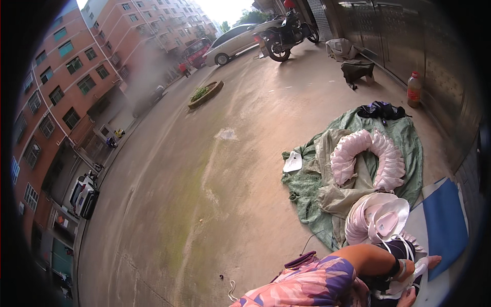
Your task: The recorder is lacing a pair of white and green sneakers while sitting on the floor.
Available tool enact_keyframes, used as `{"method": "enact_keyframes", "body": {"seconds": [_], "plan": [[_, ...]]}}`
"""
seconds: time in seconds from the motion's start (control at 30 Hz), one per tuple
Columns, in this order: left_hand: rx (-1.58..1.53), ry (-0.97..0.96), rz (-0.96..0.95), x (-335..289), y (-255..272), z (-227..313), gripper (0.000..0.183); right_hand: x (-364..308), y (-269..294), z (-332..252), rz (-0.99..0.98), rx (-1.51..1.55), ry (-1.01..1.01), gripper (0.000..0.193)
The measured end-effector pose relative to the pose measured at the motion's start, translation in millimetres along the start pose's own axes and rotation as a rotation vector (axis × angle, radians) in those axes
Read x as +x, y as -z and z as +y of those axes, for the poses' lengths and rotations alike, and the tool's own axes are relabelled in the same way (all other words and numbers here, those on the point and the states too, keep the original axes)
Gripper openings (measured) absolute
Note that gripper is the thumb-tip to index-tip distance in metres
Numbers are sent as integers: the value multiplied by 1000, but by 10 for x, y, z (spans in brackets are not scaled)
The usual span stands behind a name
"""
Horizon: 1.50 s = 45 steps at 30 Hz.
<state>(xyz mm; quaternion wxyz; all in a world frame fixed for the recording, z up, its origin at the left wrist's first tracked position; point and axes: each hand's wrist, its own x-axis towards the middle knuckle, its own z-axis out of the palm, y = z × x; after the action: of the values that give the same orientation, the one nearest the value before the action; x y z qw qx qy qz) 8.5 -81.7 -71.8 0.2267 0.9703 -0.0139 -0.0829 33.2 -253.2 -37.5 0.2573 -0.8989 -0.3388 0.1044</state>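
At the lower right, my left hand (405, 269), with a black band at the wrist, is closed on a white fabric piece (420, 268) over my dark-clad lap. Just below it, my right hand (407, 297) is partly cut off by dark cloth; its fingers are closed at the lower edge of the same white piece. Thin white straps (394, 238) trail over my lap. Beyond my hands lies a stack of pale pink, cupped pieces (360, 220). Farther off, more of these pink pieces (348, 153) are nested in an arch.
The stacks lie on a green woven sheet (312, 204) with a beige sack (332, 197). A white tag-like piece (292, 161) is on its left edge, a black bag (381, 111) at its far edge. A blue mat (445, 225) lies right; a bottle (414, 91) stands by the metal wall.
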Motion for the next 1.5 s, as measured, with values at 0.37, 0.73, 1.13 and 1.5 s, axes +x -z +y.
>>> {"method": "enact_keyframes", "body": {"seconds": [0.37,0.73,1.13,1.5], "plan": [[-549,105,-32,196,-253,-275,26,271,-435,-63,92,-131,284,19],[-411,87,19,97,-135,-227,23,447,-673,390,84,85,157,18],[-248,28,-8,238,-173,-132,20,-840,250,941,20,-87,-21,17],[-500,62,58,248,-112,-40,10,-1214,44,1218,-186,-353,-284,27]]}}
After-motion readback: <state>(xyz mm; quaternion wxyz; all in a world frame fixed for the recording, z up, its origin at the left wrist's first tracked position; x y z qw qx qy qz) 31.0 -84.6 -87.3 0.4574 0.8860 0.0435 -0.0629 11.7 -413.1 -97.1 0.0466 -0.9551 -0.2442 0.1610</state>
